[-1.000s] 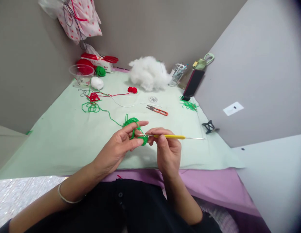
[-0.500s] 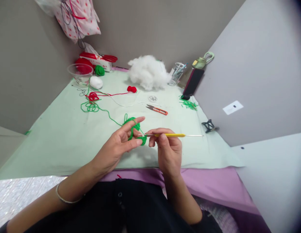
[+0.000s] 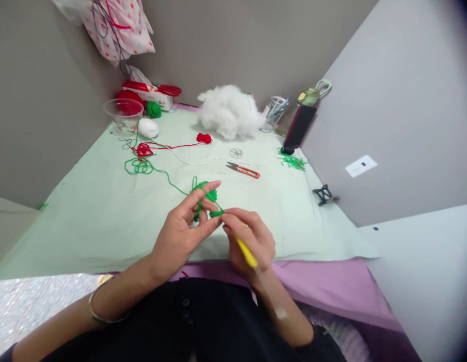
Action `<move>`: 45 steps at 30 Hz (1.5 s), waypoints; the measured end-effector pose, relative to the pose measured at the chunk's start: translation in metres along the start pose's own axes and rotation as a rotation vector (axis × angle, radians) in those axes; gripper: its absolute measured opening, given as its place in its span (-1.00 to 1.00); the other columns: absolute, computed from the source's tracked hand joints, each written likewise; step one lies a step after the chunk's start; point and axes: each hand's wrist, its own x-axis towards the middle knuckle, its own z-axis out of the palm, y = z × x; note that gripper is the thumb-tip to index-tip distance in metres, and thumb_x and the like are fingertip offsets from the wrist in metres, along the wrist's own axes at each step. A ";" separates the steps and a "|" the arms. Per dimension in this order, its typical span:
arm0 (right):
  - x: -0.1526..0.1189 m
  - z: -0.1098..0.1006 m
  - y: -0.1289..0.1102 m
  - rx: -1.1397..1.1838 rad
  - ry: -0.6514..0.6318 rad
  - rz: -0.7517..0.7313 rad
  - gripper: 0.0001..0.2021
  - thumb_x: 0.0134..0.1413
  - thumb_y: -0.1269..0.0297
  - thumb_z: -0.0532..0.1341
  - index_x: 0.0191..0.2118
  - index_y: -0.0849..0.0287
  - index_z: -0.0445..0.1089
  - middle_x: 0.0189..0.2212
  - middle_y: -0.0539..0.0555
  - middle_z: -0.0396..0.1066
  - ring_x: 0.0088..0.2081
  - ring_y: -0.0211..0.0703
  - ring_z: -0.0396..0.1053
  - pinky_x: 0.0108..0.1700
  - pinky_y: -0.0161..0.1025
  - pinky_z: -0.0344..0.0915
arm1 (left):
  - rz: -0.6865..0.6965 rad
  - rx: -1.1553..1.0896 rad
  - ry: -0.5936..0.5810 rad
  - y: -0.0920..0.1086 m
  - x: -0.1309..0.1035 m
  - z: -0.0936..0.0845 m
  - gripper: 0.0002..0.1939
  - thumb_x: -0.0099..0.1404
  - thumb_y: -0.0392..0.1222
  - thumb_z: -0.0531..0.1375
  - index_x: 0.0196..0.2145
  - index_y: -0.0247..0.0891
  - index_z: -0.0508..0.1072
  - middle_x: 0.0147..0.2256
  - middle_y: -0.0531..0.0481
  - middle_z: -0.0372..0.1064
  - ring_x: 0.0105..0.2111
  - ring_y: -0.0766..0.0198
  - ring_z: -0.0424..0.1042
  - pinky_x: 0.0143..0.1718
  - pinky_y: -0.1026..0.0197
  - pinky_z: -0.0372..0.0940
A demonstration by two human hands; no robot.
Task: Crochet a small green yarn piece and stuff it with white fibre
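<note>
Crochet piece [image 3: 216, 213] lies pinched in the half-curled left hand [image 3: 182, 231], beside the right hand [image 3: 254, 240] closed on a yellow hook [image 3: 247, 253].

Beyond the hands, a plain grey wall [image 3: 218, 45] is standing behind the surface [image 3: 105, 216], and a paler wall panel [image 3: 417, 110] is rising to the right of the right hand [image 3: 252, 241]. On this panel a white plate [image 3: 361, 166] is showing. A pale green cloth is covering the surface, and pink cloth [image 3: 323, 281] is hanging at its near edge. A shiny, patterned floor [image 3: 40, 311] is appearing below the left hand [image 3: 178, 234]. The light is falling soft and even.
</note>
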 end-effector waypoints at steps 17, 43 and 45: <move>0.008 0.007 0.000 0.281 0.084 0.291 -0.75 0.33 0.39 0.21 -0.02 -0.06 0.58 -0.20 0.07 0.58 -0.20 -0.11 0.53 -0.18 -0.10 0.52 | -0.109 -0.191 -0.084 -0.002 0.006 0.001 -0.56 0.23 -0.15 0.43 0.08 -0.07 0.60 -0.29 0.05 0.40 -0.25 0.30 0.34 -0.18 0.26 0.22; 0.011 0.003 0.005 0.284 0.197 0.253 -0.76 0.33 0.46 0.18 -0.07 0.04 0.56 -0.27 0.06 0.56 -0.29 -0.18 0.50 -0.26 -0.18 0.47 | -0.353 -0.476 -0.105 0.000 0.011 0.001 -0.58 0.22 -0.23 0.41 0.05 -0.22 0.61 -0.37 0.08 0.36 -0.53 0.51 0.09 -0.14 0.28 0.31; 0.015 0.001 0.005 0.496 0.208 0.404 -0.80 0.37 0.37 0.17 -0.14 0.06 0.56 -0.32 0.03 0.53 -0.38 -0.23 0.45 -0.31 -0.21 0.43 | -0.321 -0.452 -0.100 0.002 0.012 -0.001 -0.57 0.22 -0.23 0.40 0.07 -0.20 0.61 -0.31 0.04 0.39 -0.45 0.45 0.21 -0.14 0.29 0.29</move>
